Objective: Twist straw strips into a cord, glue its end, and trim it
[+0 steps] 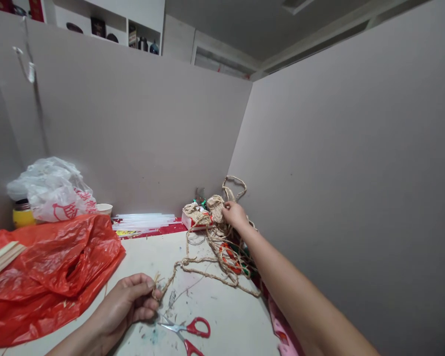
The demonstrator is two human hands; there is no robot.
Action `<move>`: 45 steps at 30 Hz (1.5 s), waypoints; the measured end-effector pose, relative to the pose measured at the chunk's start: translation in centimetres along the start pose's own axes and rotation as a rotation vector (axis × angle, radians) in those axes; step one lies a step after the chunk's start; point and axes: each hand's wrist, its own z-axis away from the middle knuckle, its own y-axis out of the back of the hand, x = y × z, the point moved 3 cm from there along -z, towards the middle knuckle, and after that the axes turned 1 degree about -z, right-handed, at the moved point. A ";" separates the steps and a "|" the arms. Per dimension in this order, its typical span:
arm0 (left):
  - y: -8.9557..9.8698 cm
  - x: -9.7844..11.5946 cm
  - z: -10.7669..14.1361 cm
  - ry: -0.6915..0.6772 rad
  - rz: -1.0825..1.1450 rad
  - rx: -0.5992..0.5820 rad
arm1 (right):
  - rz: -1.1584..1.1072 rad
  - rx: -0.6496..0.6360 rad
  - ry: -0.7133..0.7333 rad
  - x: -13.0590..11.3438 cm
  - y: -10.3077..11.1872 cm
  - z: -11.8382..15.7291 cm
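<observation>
My left hand [135,299] is closed, thumb and fingers pinching the frayed end of a braided straw rope [175,273]. From there the rope runs across the white table to a loose tangle at the back right. My right hand [234,214] reaches to that pile, its fingertips closed at a tan bundle of rope [216,207]; the exact grip is partly hidden. Just right of my left hand lie scissors [197,327] with red handles, blades apart. A small box [193,222] holding more tan cord sits left of the bundle.
A red plastic bag [63,277] covers the left side, with pale sticks [2,259] on it. Behind it are a white plastic bag [54,185], a yellow jar [23,213] and a bowl [104,209]. Clear glue sticks [144,221] lie near the back. Grey partitions [337,163] enclose the table.
</observation>
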 end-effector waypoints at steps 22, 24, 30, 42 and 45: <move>-0.4 0.4 0.1 0.012 -0.022 0.057 | 0.643 -0.434 0.702 -5.3 -0.9 13.2; -0.4 0.4 0.2 0.010 -0.024 0.047 | 0.648 -0.426 0.709 -5.9 0.4 13.5; -0.3 0.5 0.3 0.018 -0.034 0.009 | 0.595 -0.312 0.692 -8.8 6.7 14.7; 0.3 0.7 0.1 -0.007 -0.078 -0.056 | 0.630 -0.496 0.244 3.7 15.3 25.8; 0.4 0.6 0.1 -0.002 -0.081 -0.050 | 0.677 -0.515 0.228 5.3 15.0 27.5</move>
